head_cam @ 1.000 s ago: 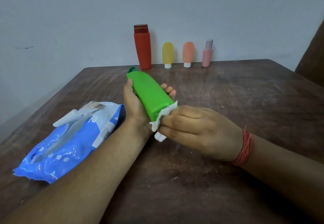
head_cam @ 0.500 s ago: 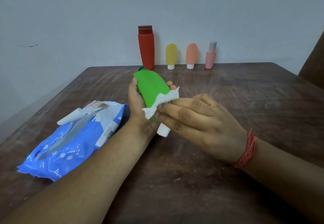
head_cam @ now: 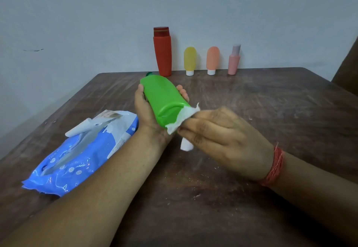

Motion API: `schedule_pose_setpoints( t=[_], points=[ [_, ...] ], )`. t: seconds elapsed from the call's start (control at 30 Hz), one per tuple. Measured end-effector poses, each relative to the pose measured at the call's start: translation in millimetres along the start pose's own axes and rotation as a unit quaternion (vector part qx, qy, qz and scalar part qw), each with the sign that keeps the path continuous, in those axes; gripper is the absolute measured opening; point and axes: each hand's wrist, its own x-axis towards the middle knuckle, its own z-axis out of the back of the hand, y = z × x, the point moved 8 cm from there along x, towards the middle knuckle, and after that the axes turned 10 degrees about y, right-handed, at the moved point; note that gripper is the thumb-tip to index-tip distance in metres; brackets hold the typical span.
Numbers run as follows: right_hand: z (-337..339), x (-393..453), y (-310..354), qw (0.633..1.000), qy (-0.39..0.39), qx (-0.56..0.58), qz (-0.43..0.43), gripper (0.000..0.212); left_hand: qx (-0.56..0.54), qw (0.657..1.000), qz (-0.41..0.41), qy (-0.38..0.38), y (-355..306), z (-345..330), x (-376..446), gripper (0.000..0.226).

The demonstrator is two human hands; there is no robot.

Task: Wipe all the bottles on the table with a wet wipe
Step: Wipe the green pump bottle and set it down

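Observation:
My left hand (head_cam: 145, 109) grips a green bottle (head_cam: 163, 97) from below, holding it tilted above the table with its base towards me and its cap pointing away. My right hand (head_cam: 222, 140) pinches a white wet wipe (head_cam: 183, 120) and presses it against the right edge of the bottle's base. Along the table's far edge, against the wall, stand a tall red bottle (head_cam: 162, 52), a small yellow bottle (head_cam: 190, 60), a small orange bottle (head_cam: 212, 60) and a pink bottle (head_cam: 234, 59).
A blue pack of wet wipes (head_cam: 81, 150) lies on the left of the brown wooden table (head_cam: 271, 115), its flap open. A pale wall rises behind the table. A dark brown object shows at the far right edge.
My right hand has slid the wipe back down from the bottle's upper side to its base edge. The bottle's base now faces me more.

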Motion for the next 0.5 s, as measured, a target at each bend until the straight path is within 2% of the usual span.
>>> schedule_pose_setpoints(
  t=[0.13, 0.2, 0.27, 0.37, 0.5],
  points=[
    [-2, 6, 8, 0.999, 0.007, 0.006, 0.033, 0.029, -0.011, 0.997, 0.073, 0.015, 16, 2, -7, 0.079],
    [1, 5, 0, 1.0, -0.006, 0.002, 0.009, 0.031, -0.011, 0.998, 0.058, 0.014, 17, 0, -8, 0.088],
    [1, 2, -7, 1.0, -0.011, 0.005, -0.014, 0.028, 0.009, 0.999, 0.036, -0.009, 13, 5, -5, 0.07],
    [-3, 0, -1, 1.0, -0.001, 0.02, 0.013, 0.022, 0.029, 0.998, 0.04, -0.024, 12, 6, -5, 0.079],
    [2, 4, 1, 1.0, -0.016, 0.016, 0.022, 0.022, 0.102, 0.994, 0.017, -0.016, 11, 8, -2, 0.059]
  ],
)
